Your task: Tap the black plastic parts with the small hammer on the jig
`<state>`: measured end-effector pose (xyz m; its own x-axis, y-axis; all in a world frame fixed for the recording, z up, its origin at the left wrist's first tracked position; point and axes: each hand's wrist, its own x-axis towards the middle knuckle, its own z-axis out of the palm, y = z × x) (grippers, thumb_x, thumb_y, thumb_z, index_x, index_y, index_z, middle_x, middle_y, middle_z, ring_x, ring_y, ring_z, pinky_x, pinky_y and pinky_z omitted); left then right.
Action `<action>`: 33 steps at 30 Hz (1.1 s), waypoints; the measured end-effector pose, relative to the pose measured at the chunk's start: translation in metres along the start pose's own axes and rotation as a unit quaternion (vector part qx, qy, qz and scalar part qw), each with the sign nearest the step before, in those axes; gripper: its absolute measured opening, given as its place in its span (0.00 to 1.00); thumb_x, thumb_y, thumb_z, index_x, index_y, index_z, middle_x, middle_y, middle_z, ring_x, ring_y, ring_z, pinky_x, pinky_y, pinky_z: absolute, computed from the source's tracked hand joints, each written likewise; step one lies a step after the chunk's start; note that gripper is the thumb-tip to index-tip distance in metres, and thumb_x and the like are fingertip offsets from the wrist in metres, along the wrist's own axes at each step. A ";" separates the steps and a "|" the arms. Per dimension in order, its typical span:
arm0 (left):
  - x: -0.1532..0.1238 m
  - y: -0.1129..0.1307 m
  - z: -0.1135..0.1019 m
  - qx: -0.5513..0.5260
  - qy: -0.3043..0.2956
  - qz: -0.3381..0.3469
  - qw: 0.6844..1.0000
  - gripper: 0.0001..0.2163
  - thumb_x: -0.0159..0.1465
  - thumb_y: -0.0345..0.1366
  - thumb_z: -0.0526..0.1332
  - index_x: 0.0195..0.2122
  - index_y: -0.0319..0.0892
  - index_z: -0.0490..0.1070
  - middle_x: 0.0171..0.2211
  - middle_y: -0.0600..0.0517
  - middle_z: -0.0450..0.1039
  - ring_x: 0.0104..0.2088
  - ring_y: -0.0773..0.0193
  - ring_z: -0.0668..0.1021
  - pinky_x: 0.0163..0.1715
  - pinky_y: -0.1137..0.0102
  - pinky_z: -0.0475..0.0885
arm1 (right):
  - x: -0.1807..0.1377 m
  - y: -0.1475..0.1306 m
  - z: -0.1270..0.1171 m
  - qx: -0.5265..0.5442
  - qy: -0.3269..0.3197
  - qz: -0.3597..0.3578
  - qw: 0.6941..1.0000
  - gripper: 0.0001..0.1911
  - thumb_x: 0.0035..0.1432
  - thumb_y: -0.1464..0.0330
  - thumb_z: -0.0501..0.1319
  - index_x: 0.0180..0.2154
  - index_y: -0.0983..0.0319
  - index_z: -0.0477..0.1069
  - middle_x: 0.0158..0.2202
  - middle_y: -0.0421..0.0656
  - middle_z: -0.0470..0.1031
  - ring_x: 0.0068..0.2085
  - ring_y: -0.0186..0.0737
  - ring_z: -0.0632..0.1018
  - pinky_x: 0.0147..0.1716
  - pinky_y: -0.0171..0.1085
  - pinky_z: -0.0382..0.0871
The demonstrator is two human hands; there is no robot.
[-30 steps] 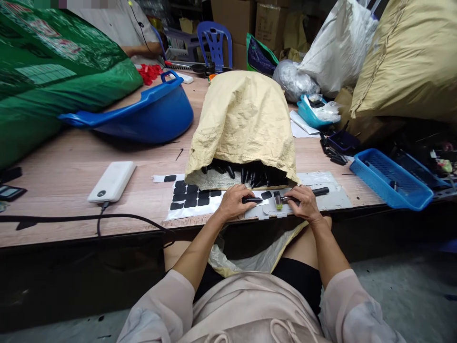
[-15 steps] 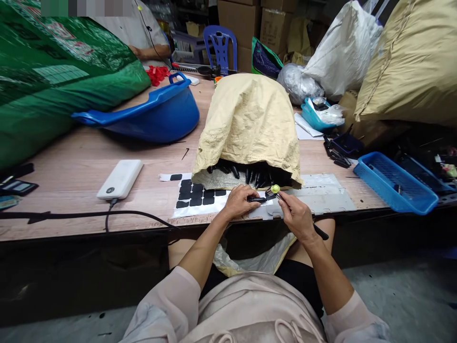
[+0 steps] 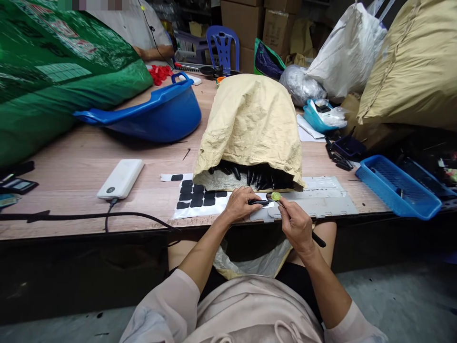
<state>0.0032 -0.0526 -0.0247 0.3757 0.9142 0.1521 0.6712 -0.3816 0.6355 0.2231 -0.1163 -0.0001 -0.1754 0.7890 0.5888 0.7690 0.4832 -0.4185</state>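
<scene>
Two hands meet at lower centre of the frame: your left hand (image 3: 238, 204) pinches a small black piece (image 3: 257, 202) on the surface (image 3: 71, 171), your right hand (image 3: 294, 224) fingers clamp a green-tipped tool (image 3: 276, 196) touching it.

Tan sack (image 3: 252, 124) blocks ahead; bare tabletop (image 3: 71, 171) open leftward.

A long wooden table (image 3: 71, 176) fills the middle. A blue plastic chair (image 3: 223, 45) and brown boxes (image 3: 243, 19) stand at the top. Grey floor (image 3: 400, 295) lies bottom right.
</scene>
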 end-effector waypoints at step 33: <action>0.001 -0.003 -0.001 -0.012 0.023 0.030 0.999 0.08 0.63 0.42 0.68 0.40 0.45 0.80 0.37 0.50 0.77 0.41 0.57 0.76 0.43 0.63 0.69 | 0.019 0.104 -0.013 -0.030 -0.094 -0.113 0.989 0.10 0.67 0.69 0.61 0.46 0.57 0.81 0.40 0.45 0.80 0.40 0.46 0.76 0.44 0.45 0.68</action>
<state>0.0010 -0.0506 -0.0260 0.3855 0.8950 0.2243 0.6330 -0.4334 0.6414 0.3082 -0.0560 -0.0233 -0.4534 0.7226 0.5219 0.7317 0.6360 -0.2450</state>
